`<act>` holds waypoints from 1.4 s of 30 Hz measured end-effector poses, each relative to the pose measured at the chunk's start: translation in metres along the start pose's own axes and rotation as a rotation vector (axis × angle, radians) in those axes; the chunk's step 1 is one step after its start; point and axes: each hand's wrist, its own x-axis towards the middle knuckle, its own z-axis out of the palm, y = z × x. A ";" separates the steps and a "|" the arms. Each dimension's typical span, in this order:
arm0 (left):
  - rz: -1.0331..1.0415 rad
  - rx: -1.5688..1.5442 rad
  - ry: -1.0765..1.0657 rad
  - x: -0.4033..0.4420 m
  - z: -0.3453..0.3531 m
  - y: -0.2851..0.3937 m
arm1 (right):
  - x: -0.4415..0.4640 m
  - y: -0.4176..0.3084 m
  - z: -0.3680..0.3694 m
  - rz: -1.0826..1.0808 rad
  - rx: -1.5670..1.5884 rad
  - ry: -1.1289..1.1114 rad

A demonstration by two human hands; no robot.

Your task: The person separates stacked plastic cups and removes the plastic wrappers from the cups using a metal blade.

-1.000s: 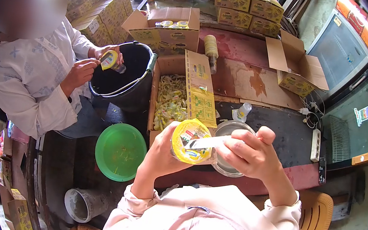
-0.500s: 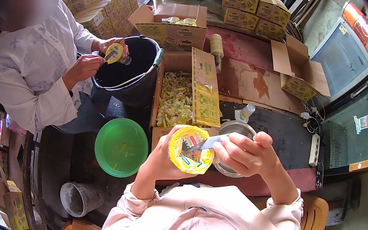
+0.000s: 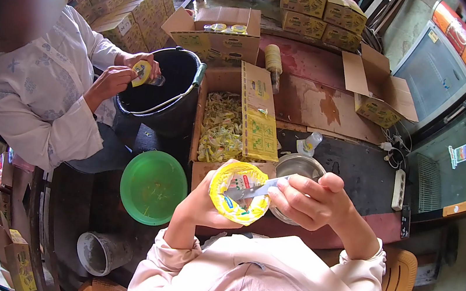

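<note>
The person's left hand has its fingers wrapped around a cup, held up in front of the chest with its yellow-rimmed top facing the camera. The right hand has its fingers pinched on a knife, the blade lying across the cup's top. Beyond the right hand, a metal bowl sits on the tabletop. A green basin lies to the left. Farther off, a carton holds scraps, beside a black bucket, over which a co-worker holds another cup.
</note>
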 end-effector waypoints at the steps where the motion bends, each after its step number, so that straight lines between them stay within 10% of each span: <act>1: -0.011 -0.012 0.000 0.001 0.000 0.000 | 0.000 0.000 -0.001 -0.005 -0.007 0.000; 42: 0.045 0.179 -0.033 0.001 -0.006 -0.003 | -0.002 -0.003 -0.005 0.047 0.036 -0.063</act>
